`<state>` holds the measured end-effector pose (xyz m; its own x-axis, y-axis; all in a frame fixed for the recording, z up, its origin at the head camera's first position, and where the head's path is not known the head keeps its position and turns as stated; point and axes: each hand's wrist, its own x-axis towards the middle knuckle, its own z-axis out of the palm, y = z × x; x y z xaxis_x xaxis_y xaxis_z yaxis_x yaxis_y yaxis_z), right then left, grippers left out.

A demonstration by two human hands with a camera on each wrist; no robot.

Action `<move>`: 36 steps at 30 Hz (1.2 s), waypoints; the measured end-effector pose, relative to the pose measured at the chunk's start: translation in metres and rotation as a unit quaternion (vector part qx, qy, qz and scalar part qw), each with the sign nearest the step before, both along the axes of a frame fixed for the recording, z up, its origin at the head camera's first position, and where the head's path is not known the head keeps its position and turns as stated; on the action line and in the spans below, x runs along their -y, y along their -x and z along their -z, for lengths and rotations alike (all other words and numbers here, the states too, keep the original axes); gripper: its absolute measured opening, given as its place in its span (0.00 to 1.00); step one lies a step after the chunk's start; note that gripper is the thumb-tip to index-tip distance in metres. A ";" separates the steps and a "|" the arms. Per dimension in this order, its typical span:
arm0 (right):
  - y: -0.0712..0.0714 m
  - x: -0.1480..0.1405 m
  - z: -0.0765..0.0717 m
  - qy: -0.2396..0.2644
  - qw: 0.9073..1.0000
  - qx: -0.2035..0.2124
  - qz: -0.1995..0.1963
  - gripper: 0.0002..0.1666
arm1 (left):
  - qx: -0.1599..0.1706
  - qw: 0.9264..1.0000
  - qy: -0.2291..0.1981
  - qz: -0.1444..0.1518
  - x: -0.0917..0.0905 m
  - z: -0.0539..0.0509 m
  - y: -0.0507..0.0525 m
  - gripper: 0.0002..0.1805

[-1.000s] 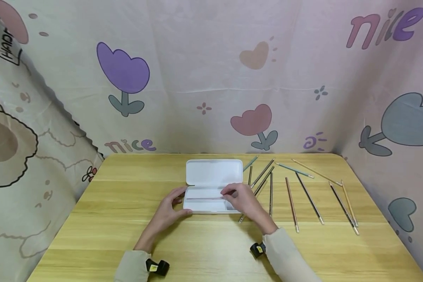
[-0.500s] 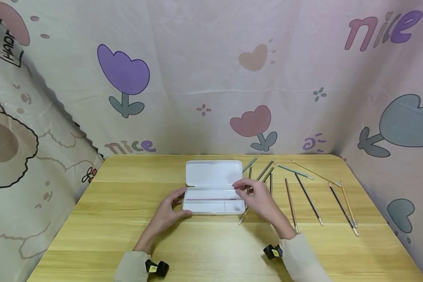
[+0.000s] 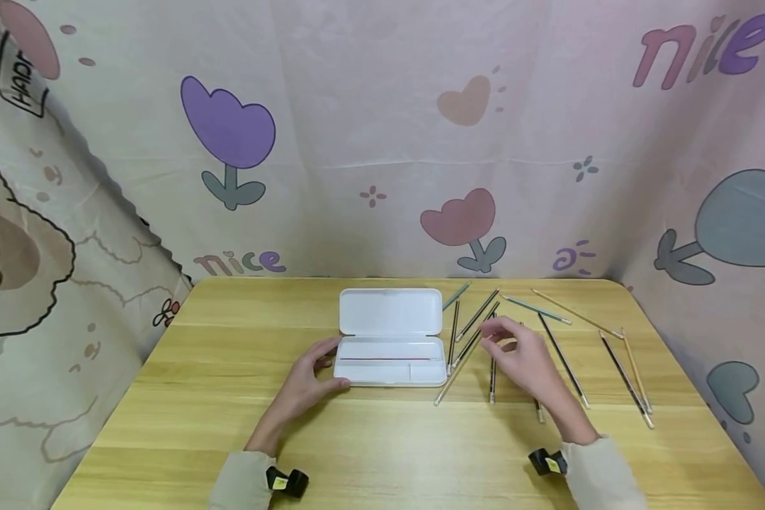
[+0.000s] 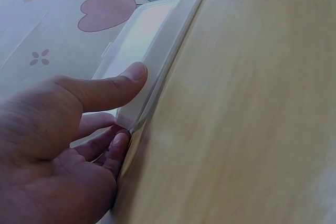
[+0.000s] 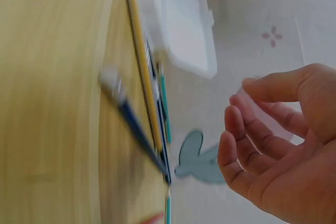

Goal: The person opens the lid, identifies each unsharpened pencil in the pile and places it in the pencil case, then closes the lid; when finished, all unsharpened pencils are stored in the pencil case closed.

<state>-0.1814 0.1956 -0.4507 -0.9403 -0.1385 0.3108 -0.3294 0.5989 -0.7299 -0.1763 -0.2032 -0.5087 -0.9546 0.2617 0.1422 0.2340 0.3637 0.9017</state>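
An open white case (image 3: 390, 312) lies on the table with its lid tilted back; one reddish pencil (image 3: 389, 359) rests lengthwise inside. The left hand (image 3: 307, 375) grips the case's left end, its thumb (image 4: 118, 87) on the front wall and its fingers around the end. The right hand (image 3: 523, 358) is raised over the pencils right of the case, fingers loosely bent and nothing between them. Below it a dark pencil (image 3: 493, 382) lies on the table. In the right wrist view the hand (image 5: 283, 140) is empty, beside a blurred dark blue pencil (image 5: 135, 127).
Several loose pencils are spread over the right half of the wooden table (image 3: 185, 397), among them a teal one (image 3: 537, 309), a yellow one (image 3: 574, 312) and a black one (image 3: 626, 379). Patterned cloth (image 3: 331, 142) hangs behind the table and at both sides.
From over the case, the right hand has moved right to above the loose pencils. The reddish pencil its fingers were at lies released in the case. The left hand has stayed at the case's left end.
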 end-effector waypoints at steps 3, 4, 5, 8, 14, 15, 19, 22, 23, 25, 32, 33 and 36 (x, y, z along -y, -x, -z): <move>-0.002 -0.017 0.001 -0.013 1.000 -0.011 0.016 0.16 | 0.003 1.000 -0.001 0.000 -0.001 0.001 0.000 0.44; -0.002 -0.023 0.001 -0.014 1.000 -0.012 0.021 0.16 | 0.005 1.000 -0.001 -0.001 -0.001 0.001 0.000 0.44; -0.003 -0.029 0.002 -0.015 0.999 -0.015 0.027 0.16 | 0.007 1.000 -0.002 -0.001 -0.001 0.002 0.000 0.45; -0.006 -0.045 0.002 -0.013 0.998 -0.021 0.049 0.17 | 0.010 1.000 -0.001 -0.001 -0.001 0.003 0.000 0.45; -0.006 -0.074 0.008 -0.026 0.994 -0.039 0.097 0.17 | 0.007 1.000 0.001 0.000 -0.001 0.004 0.001 0.45; -0.006 -0.079 0.009 -0.031 0.993 -0.038 0.104 0.17 | 0.005 1.000 0.001 0.000 -0.001 0.004 0.001 0.45; -0.005 -0.093 0.017 -0.047 0.991 -0.024 0.126 0.16 | 0.002 1.000 0.006 0.000 0.000 0.002 0.000 0.45; -0.004 -0.101 0.023 -0.067 0.989 0.001 0.131 0.16 | 0.001 1.000 0.007 0.000 0.000 0.001 0.000 0.45; -0.004 -0.103 0.024 -0.076 0.988 0.014 0.131 0.17 | -0.001 1.000 0.006 0.001 0.001 0.001 0.000 0.45; -0.003 -0.108 0.027 -0.091 0.987 0.049 0.126 0.19 | -0.002 1.000 0.004 0.001 0.001 0.001 0.000 0.45; -0.003 -0.120 0.030 -0.142 0.975 0.129 0.109 0.19 | -0.006 1.000 0.002 0.005 0.000 0.002 0.002 0.45; -0.003 -0.121 0.030 -0.145 0.975 0.128 0.111 0.18 | -0.007 1.000 0.002 0.006 0.000 0.003 0.002 0.45; -0.003 -0.121 0.030 -0.154 0.974 0.121 0.114 0.15 | -0.012 1.000 0.004 0.007 0.001 0.003 0.001 0.45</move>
<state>-0.1782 0.3168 -0.4805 -0.9981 0.0307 0.0528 -0.0030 0.8387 -0.5445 -0.1776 -0.2041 -0.5115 -0.9471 0.2760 0.1638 0.2615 0.3674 0.8926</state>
